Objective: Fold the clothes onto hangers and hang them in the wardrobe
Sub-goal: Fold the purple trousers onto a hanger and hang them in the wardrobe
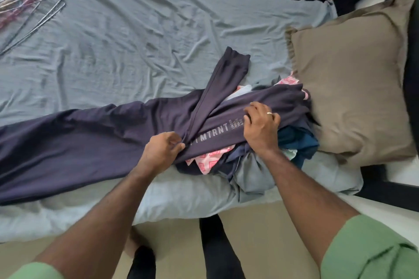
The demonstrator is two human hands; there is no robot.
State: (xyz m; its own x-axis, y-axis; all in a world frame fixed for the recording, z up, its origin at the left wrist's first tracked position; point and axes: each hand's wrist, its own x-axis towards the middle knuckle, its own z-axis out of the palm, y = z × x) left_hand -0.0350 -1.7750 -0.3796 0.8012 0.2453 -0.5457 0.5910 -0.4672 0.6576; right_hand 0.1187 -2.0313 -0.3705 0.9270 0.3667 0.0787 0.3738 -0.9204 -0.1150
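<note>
Head view: our left hand (162, 150) pinches the purple shirt (90, 140) at its sleeve; our right hand (260, 124) grips its printed side over the clothes pile (292, 142).

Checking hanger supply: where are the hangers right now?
In the head view, the hangers lie in a loose pile on the bed sheet, far upper left, away from both hands.

We see a dark purple garment (95, 142) of smooth, matt stretch cloth, with dull grey printed lettering. Under it lies a pile (238, 165) of soft cloth pieces: one pink-patterned, one teal, one pale grey. The sheet (136, 36) is matt, wrinkled blue-grey cotton-like cloth. The pillow (353, 88) has a matt taupe cloth cover. The hangers (29, 7) look like thin wire, some bare shiny metal, some in glossy pink coating. A ring (269, 113) gleams like polished metal. The sleeve (371, 249) is matt green cloth.
</note>
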